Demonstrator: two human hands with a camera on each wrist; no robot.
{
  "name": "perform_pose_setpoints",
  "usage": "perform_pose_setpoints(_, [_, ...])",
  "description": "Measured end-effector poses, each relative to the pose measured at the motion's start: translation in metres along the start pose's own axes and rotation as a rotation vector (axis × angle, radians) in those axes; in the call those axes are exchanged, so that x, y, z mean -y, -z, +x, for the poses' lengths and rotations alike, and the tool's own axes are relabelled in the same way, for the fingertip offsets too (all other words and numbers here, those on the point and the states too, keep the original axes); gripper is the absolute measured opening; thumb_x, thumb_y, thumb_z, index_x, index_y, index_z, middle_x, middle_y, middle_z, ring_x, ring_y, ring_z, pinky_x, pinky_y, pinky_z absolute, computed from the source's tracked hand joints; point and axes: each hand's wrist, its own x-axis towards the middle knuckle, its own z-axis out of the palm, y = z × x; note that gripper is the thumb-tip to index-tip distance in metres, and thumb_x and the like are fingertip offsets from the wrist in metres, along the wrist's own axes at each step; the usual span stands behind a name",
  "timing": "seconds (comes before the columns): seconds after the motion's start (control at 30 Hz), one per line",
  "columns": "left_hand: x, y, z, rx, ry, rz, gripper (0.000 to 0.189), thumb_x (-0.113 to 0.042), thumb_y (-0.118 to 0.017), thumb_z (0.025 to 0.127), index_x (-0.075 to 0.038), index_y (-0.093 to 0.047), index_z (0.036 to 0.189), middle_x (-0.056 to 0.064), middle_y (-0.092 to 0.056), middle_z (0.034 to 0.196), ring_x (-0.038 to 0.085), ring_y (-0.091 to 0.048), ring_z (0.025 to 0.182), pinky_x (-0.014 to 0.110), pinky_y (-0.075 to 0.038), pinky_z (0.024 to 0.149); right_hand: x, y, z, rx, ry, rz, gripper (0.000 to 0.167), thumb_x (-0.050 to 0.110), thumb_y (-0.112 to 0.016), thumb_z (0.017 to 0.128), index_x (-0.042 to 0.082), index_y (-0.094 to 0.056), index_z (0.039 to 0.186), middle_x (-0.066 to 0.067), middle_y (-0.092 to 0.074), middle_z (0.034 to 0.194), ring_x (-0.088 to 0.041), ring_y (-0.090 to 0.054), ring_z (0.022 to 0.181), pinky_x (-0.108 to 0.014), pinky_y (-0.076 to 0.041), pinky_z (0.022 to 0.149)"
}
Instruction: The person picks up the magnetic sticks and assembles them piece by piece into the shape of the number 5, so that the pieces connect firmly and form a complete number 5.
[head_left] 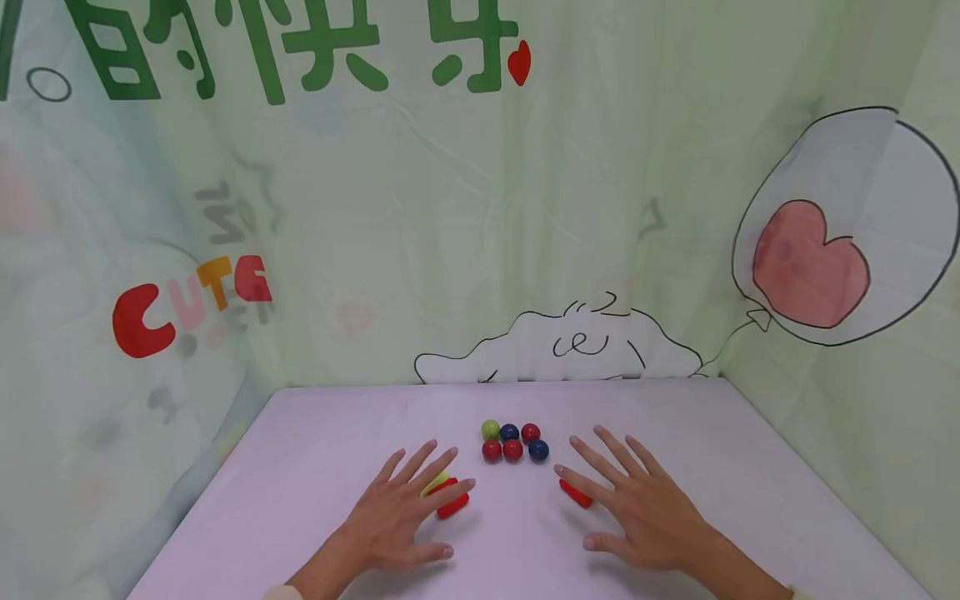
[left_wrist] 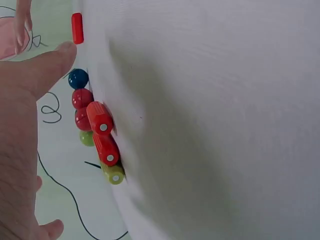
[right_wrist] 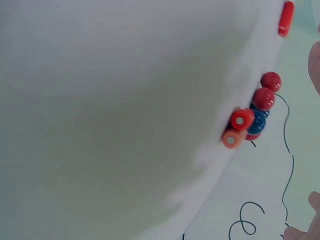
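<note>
My left hand (head_left: 397, 517) is held with fingers spread above the table, its shadow falling below. Partly under its fingers lie two red sticks (head_left: 453, 507) and a yellow stick (head_left: 437, 483); the left wrist view shows their round ends with pale centres. On the other side, my right hand (head_left: 648, 508) is also spread and holds nothing. A red stick (head_left: 575, 493) lies partly behind its index finger. The right wrist view shows an orange stick (right_wrist: 231, 139) beside that red one; in the head view the hand hides it.
Between and beyond the hands, several small balls stand in two rows: a green ball (head_left: 491, 430), blue balls (head_left: 538, 450) and red balls (head_left: 513, 450). The pale table (head_left: 360, 417) meets a printed curtain (head_left: 375, 250) at its back and sides.
</note>
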Motion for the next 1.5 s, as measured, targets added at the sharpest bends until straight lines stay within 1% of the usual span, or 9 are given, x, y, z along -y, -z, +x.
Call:
perform_pose_setpoints(0.07, [-0.001, -0.001, 0.002, 0.004, 0.021, -0.015, 0.08, -0.076, -0.05, 0.088, -0.047, -0.024, 0.158, -0.001, -0.017, 0.17, 0.035, -0.017, 0.154, 0.068, -0.026, 0.113, 0.0, 0.002, 0.005, 0.024, -0.049, 0.006, 0.09, 0.077, -0.062, 0.08, 0.041, -0.034, 0.157, -0.003, -0.029, 0.166, -0.04, -0.02, 0.151, -0.069, -0.026, 0.111])
perform_pose_setpoints(0.27, [-0.003, -0.004, 0.006, 0.001, 0.148, -0.094, 0.075, -0.067, -0.062, 0.088, -0.04, -0.039, 0.154, 0.005, -0.043, 0.155, 0.029, -0.041, 0.137, 0.056, -0.043, 0.103, -0.001, 0.008, 0.02, 0.028, -0.143, 0.064, 0.093, 0.07, -0.07, 0.08, 0.037, -0.033, 0.158, -0.006, -0.029, 0.166, -0.04, -0.026, 0.149, -0.07, -0.027, 0.111])
perform_pose_setpoints(0.5, [-0.006, -0.003, 0.014, -0.017, 0.258, -0.181, 0.069, -0.062, -0.069, 0.085, -0.031, -0.054, 0.145, -0.001, -0.056, 0.129, 0.018, -0.05, 0.116, 0.045, -0.05, 0.09, 0.005, 0.007, 0.029, 0.056, -0.179, 0.107, 0.093, 0.068, -0.07, 0.081, 0.03, -0.036, 0.158, -0.009, -0.035, 0.162, -0.041, -0.039, 0.141, -0.066, -0.038, 0.105])
perform_pose_setpoints(0.67, [-0.007, -0.002, 0.022, 0.013, 0.325, -0.231, 0.064, -0.058, -0.074, 0.083, -0.027, -0.06, 0.138, -0.001, -0.06, 0.119, 0.015, -0.054, 0.106, 0.044, -0.054, 0.088, 0.009, 0.004, 0.038, 0.04, -0.189, 0.137, 0.088, 0.064, -0.071, 0.083, 0.024, -0.042, 0.155, -0.01, -0.045, 0.156, -0.038, -0.046, 0.136, -0.062, -0.045, 0.1])
perform_pose_setpoints(0.83, [-0.008, -0.003, 0.024, -0.016, 0.348, -0.289, 0.044, -0.048, -0.075, 0.086, -0.021, -0.068, 0.118, -0.005, -0.062, 0.104, 0.01, -0.054, 0.093, 0.037, -0.054, 0.079, 0.011, -0.006, 0.047, 0.026, -0.214, 0.253, 0.083, 0.055, -0.077, 0.082, 0.018, -0.048, 0.151, -0.009, -0.053, 0.149, -0.033, -0.05, 0.134, -0.06, -0.048, 0.1])
perform_pose_setpoints(1.0, [-0.011, -0.005, 0.024, -0.049, 0.376, -0.378, 0.027, -0.039, -0.077, 0.085, -0.019, -0.068, 0.101, -0.009, -0.055, 0.083, 0.006, -0.048, 0.075, 0.027, -0.046, 0.065, 0.011, -0.018, 0.054, 0.03, -0.263, 0.345, 0.079, 0.049, -0.078, 0.084, 0.016, -0.049, 0.15, -0.009, -0.055, 0.146, -0.032, -0.052, 0.133, -0.059, -0.048, 0.1])
perform_pose_setpoints(1.17, [-0.012, -0.006, 0.026, -0.067, 0.405, -0.416, 0.022, -0.035, -0.079, 0.084, -0.019, -0.067, 0.094, -0.009, -0.052, 0.075, 0.006, -0.047, 0.068, 0.025, -0.041, 0.059, 0.01, -0.027, 0.062, 0.083, -0.323, 0.441, 0.071, 0.041, -0.078, 0.088, 0.015, -0.05, 0.148, -0.007, -0.056, 0.144, -0.03, -0.054, 0.132, -0.055, -0.048, 0.103])
perform_pose_setpoints(1.3, [-0.012, -0.008, 0.031, -0.096, 0.401, -0.417, 0.02, -0.033, -0.079, 0.084, -0.018, -0.069, 0.091, -0.009, -0.054, 0.074, 0.006, -0.048, 0.065, 0.026, -0.042, 0.057, 0.01, -0.032, 0.071, 0.135, -0.386, 0.508, 0.066, 0.033, -0.077, 0.09, 0.014, -0.051, 0.147, -0.007, -0.056, 0.144, -0.03, -0.053, 0.133, -0.055, -0.046, 0.105])
perform_pose_setpoints(1.5, [-0.014, -0.007, 0.04, -0.066, 0.408, -0.377, 0.023, -0.035, -0.08, 0.083, -0.016, -0.072, 0.093, -0.009, -0.054, 0.075, 0.007, -0.049, 0.066, 0.029, -0.044, 0.057, 0.011, -0.04, 0.081, 0.194, -0.443, 0.504, 0.065, 0.03, -0.078, 0.09, 0.012, -0.052, 0.147, -0.008, -0.055, 0.144, -0.031, -0.051, 0.135, -0.054, -0.044, 0.107])
